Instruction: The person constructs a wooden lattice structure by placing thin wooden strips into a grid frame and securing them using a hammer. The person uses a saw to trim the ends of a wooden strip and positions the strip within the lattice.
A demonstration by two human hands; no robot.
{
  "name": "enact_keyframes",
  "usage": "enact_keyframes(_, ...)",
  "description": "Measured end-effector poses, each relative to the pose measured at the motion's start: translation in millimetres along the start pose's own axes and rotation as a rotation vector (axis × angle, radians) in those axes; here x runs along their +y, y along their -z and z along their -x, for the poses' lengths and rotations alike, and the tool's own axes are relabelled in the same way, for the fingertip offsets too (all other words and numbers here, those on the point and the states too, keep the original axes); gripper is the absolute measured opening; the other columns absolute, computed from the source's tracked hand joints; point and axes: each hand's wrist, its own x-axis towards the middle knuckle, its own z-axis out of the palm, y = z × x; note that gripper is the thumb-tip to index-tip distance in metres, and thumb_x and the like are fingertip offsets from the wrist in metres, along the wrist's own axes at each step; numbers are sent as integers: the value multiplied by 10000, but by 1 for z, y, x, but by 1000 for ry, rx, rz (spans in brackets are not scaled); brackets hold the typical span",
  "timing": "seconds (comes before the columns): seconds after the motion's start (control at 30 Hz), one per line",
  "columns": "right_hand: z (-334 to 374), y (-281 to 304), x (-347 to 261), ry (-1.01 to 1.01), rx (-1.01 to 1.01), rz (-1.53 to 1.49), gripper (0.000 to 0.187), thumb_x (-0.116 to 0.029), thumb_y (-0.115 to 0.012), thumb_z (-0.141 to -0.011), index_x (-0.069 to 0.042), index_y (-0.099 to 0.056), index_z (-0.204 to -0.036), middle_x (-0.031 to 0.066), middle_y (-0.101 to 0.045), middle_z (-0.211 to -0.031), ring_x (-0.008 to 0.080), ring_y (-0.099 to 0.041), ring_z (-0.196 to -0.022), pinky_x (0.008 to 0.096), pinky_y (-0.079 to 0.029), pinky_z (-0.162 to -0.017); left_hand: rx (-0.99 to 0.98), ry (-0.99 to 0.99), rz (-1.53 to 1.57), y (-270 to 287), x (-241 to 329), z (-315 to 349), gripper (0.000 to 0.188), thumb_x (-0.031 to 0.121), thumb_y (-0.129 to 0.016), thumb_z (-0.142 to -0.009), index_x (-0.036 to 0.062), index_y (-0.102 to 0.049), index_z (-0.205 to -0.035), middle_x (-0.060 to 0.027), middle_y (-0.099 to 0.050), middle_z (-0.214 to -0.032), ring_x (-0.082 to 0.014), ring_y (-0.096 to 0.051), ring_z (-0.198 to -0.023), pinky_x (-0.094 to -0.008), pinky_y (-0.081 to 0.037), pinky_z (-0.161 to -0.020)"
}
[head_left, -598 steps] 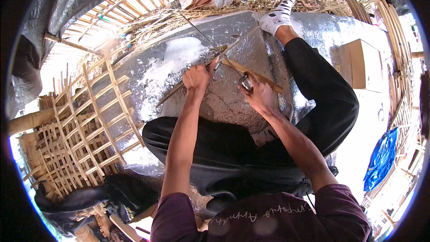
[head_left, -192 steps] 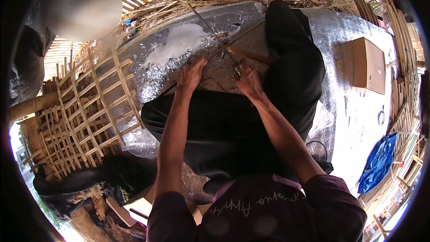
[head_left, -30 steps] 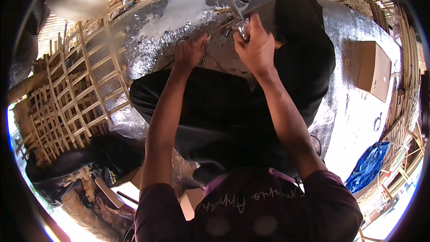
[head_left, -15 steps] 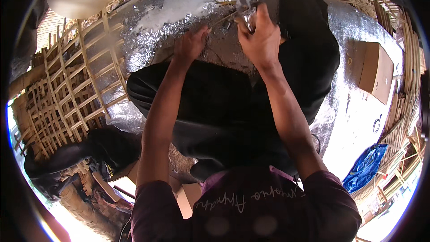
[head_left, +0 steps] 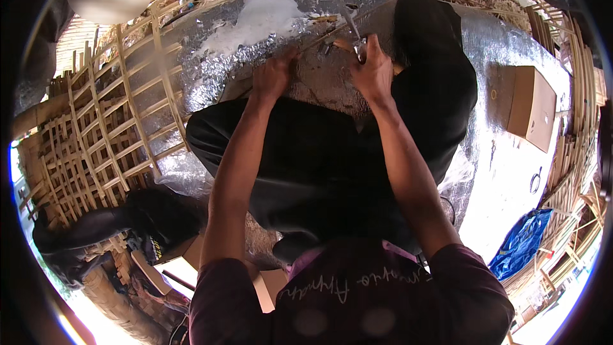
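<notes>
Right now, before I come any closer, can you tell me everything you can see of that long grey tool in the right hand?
The long grey tool is straight, narrow and metallic-looking, with a shinier part at the end gripped by the right hand. It slants away from the hand, up and leftward over the silvery mat, to the picture's top edge, so its far tip isn't visible. I can't tell whether its edge is sharp, or whether it touches anything besides the hand.
</notes>
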Motion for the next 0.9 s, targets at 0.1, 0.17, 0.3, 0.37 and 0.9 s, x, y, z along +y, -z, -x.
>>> enact_keyframes(0.1, -16, -9, 35, 68, 105, 32, 322, -110, -693, -718, -34, -515, -976, 191, -604, -833, 397, -598, -797, 473, -452, -654, -223, 97, 39, 20, 24, -11, 376, 237, -457, -935, 299, -483, -1305, -267, -632, -900, -484, -605, -854, -563, -496, -729)
enact_keyframes(0.17, -19, -15, 46, 1, 21, -40, 310, -108, -694, -716, -29, -524, -963, 186, -601, -836, 388, -600, -791, 469, -452, -652, -189, 103, 95, 15, 21, -12, 335, 326, -469, -943, 278, -518, -1271, -275, -629, -858, -486, -601, -838, -566, -493, -708)
enact_keyframes(0.3, -11, -15, 41, -22, -51, 44, 274, -106, -686, -722, -26, -540, -939, 178, -619, -808, 384, -609, -769, 461, -453, -650, -145, 129, 104, 15, 19, -8, 332, 426, -485, -938, 253, -582, -1204, -287, -622, -824, -478, -601, -823, -564, -491, -685)
enact_keyframes(0.37, -13, -14, 34, -90, -100, 4, 297, -120, -663, -747, -21, -529, -992, 190, -606, -833, 369, -606, -798, 447, -453, -687, -159, 138, 104, 17, 20, -10, 322, 427, -485, -938, 255, -598, -1186, -277, -627, -805, -478, -604, -808, -556, -499, -683)
enact_keyframes(0.9, -55, -27, 11, -342, -48, -26, 372, -181, -665, -745, -38, -529, -1060, 228, -638, -864, 413, -620, -878, 476, -464, -733, -69, 81, 97, 21, 10, -55, 334, 429, -455, -952, 192, -602, -1135, -206, -653, -908, -434, -609, -866, -511, -502, -704)
